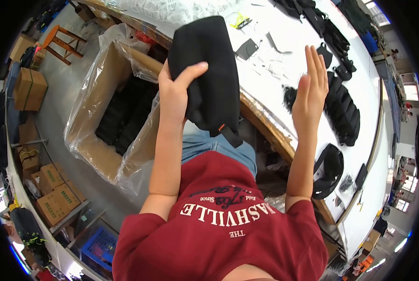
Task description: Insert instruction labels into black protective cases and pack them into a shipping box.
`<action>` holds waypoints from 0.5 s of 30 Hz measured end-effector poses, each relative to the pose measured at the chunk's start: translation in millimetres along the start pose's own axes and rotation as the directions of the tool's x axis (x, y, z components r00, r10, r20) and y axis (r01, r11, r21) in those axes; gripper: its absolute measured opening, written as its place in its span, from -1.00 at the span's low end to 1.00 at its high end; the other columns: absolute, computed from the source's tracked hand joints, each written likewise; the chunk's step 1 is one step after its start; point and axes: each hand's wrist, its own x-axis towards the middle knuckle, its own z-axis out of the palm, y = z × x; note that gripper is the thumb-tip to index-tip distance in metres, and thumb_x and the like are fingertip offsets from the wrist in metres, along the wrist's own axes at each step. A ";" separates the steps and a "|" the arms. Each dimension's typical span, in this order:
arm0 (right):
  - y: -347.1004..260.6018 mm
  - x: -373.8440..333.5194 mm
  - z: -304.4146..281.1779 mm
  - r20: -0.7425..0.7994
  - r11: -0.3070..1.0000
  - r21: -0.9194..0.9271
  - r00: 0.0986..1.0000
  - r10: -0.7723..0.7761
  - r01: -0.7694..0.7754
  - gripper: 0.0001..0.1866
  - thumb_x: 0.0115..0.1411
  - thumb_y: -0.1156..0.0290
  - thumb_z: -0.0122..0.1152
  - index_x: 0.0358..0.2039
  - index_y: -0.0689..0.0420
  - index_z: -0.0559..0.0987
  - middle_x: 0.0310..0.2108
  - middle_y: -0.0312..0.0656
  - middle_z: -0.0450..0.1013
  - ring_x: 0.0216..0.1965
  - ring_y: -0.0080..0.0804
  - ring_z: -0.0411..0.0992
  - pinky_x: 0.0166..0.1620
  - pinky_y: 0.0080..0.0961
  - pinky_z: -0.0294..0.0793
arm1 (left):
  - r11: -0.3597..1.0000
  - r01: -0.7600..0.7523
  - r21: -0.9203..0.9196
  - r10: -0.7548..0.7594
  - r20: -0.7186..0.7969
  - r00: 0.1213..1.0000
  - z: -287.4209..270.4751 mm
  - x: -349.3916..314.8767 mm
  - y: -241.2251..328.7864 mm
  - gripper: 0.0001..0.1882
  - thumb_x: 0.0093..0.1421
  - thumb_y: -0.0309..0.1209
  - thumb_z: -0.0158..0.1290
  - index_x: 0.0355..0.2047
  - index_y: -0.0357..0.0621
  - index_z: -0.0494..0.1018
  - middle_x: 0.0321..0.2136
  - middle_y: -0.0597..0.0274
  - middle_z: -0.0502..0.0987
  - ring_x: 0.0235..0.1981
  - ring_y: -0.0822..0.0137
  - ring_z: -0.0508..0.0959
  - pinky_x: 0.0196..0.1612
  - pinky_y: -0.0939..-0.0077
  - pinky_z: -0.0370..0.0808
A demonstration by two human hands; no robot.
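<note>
Bag (218, 77), long axis away from torso (219, 187)

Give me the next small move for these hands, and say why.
Probably bring the right hand across to steady the free side of the black pouch: that hand is open and empty, while the left hand alone holds the pouch.

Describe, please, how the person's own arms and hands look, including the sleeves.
The left hand and right hand are bare, without gloves. The forearms are uncovered too, and no watch or bracelet shows. Short, plain dark red sleeves belong to a T-shirt with pale and dark lettering.
</note>
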 end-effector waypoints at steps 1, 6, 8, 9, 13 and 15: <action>-8.4 -6.3 -2.7 -0.014 0.997 0.055 0.998 -0.055 0.056 -0.54 0.27 0.24 -0.11 0.16 0.07 0.33 0.17 -0.06 0.23 0.24 -0.09 0.08 0.24 -0.17 -0.06 | 1.000 -0.010 -0.008 0.010 -0.001 1.000 2.6 5.6 -1.5 -0.64 -0.03 -0.55 0.15 -0.17 -0.34 0.43 -0.29 0.18 0.53 -0.31 0.40 0.53 -0.20 0.57 0.47; -45.5 -16.1 9.0 0.383 0.986 0.118 0.911 -0.152 0.115 -0.49 0.26 0.29 -0.12 0.21 0.12 0.22 0.16 -0.04 0.23 0.23 -0.15 0.12 0.26 -0.17 -0.07 | 0.996 -0.011 0.087 0.000 0.130 0.992 3.0 2.2 -6.9 -0.65 0.00 -0.57 0.14 -0.15 -0.34 0.44 -0.27 0.17 0.54 -0.29 0.41 0.53 -0.17 0.58 0.46; -13.6 -12.9 18.7 0.238 0.980 0.102 0.961 0.140 -0.169 -0.45 0.26 0.31 -0.14 0.24 0.20 0.14 0.23 -0.04 0.15 0.26 -0.09 0.07 0.26 -0.13 -0.09 | 0.998 0.031 0.052 -0.038 0.138 0.990 2.4 1.8 -7.3 -0.66 0.05 -0.55 0.14 -0.13 -0.35 0.43 -0.24 0.16 0.54 -0.24 0.41 0.51 -0.11 0.58 0.43; -13.2 -9.7 16.5 0.138 0.968 0.146 0.973 0.185 -0.205 -0.45 0.27 0.31 -0.14 0.24 0.22 0.12 0.24 -0.04 0.13 0.26 -0.07 0.06 0.27 -0.11 -0.09 | 0.999 0.020 0.048 -0.026 0.132 0.991 2.6 3.3 -10.0 -0.66 0.05 -0.55 0.14 -0.13 -0.35 0.43 -0.24 0.16 0.54 -0.24 0.41 0.51 -0.11 0.58 0.43; -59.0 -38.0 4.0 0.313 0.901 0.291 0.858 -0.407 0.321 -0.45 0.26 0.13 -0.10 0.22 0.04 0.23 0.26 -0.20 0.13 0.28 -0.15 0.04 0.31 -0.12 -0.20 | 0.996 -0.035 0.084 0.025 0.118 0.993 0.4 3.0 -14.8 -0.65 0.09 -0.53 0.12 -0.09 -0.37 0.41 -0.20 0.16 0.53 -0.19 0.41 0.50 -0.05 0.57 0.39; -42.2 -31.8 15.1 0.353 0.980 0.124 0.916 -0.193 0.158 -0.47 0.28 0.06 -0.20 0.21 -0.01 0.27 0.22 -0.17 0.19 0.28 -0.15 0.06 0.31 -0.17 -0.18 | 0.995 -0.084 0.057 0.078 0.090 0.993 1.5 3.2 -15.5 -0.64 0.10 -0.54 0.11 -0.07 -0.37 0.40 -0.20 0.16 0.53 -0.19 0.40 0.50 -0.05 0.56 0.39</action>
